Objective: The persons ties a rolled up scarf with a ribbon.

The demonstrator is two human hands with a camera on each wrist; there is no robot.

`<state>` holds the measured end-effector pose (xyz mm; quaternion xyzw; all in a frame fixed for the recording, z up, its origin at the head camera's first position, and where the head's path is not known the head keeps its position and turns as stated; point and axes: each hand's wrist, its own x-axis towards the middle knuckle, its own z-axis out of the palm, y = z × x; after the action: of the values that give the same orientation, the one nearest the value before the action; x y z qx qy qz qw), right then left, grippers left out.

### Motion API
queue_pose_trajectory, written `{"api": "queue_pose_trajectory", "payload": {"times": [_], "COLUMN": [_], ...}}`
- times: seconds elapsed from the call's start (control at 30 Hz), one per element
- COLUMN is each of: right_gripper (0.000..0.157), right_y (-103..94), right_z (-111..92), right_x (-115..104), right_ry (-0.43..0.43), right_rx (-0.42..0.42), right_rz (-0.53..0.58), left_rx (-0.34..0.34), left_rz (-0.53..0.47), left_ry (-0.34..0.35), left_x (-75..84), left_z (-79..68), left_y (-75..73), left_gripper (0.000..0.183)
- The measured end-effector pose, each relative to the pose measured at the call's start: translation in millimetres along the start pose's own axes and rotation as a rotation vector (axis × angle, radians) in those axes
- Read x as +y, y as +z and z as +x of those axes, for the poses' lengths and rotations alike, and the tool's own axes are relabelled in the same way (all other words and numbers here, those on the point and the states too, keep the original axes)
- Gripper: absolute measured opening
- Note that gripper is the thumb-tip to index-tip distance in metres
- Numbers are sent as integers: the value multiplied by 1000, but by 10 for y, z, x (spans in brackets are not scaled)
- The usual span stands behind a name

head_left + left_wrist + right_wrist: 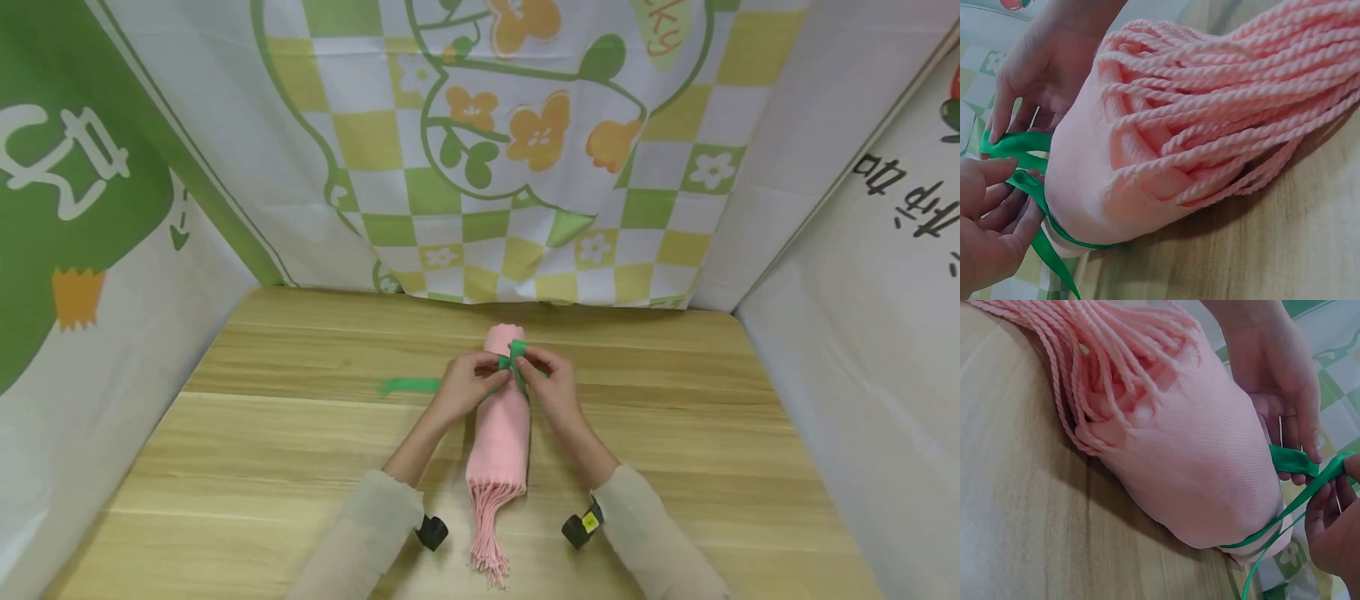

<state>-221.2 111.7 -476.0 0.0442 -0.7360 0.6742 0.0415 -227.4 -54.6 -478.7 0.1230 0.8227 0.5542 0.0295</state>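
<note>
While the pink fringed roll (501,437) lies lengthwise on the tabletop (285,467), fringe (489,525) pointing twd the person, both hands work at the green ribbon (518,348) nr the roll's far end. L hand (461,387) pinches one bit of ribbon btwn thumb & fingers; R hand (553,390) pinches another bit just beside it, its thumb & fingers likewise together on the ribbon. Per the wrist cams, ribbon goes round the roll at the end away from the fringe; in the head view one loose tail sticks out to the L, past L hand. Fringe = twisted cords, bunched. Light sleeves (382,508) on both forearms, small black device (431,533) at each wrist, R one w/ yellow label (591,522). Behind: green/yellow/white checked curtain (450,196) w/ orange flowers.
</note>
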Motion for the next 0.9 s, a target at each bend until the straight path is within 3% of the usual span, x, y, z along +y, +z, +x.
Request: {"api": "queue_pose_trajectory", "payload": {"times": [0.23,0.4,0.47,0.7,0.8,0.9], "right_gripper": [24,26,26,24,24,22], "right_y": [1,5,4,-43,-82,-118], "right_z": [43,-17,-15,63,65,62], "right_x": [-45,-302,-328,-92,-41,11], "right_ry": [-27,-68,-77,-110,-115,-68], "right_rx": [-70,-103,-114,-137,-127,-72], "right_rz": [-71,-152,-173,-183,-162,-151], "left_rx": [-45,-89,-84,9,27,17], "left_rz": [33,14,4,-67,-87,-90], "left_ry": [88,125,115,-7,-22,-17], "left_x": [-12,-22,-16,9,9,0], "left_z": [36,54,55,36,32,38], "left_y": [13,18,22,38,42,52], "left_gripper": [23,25,24,16,16,17]}}
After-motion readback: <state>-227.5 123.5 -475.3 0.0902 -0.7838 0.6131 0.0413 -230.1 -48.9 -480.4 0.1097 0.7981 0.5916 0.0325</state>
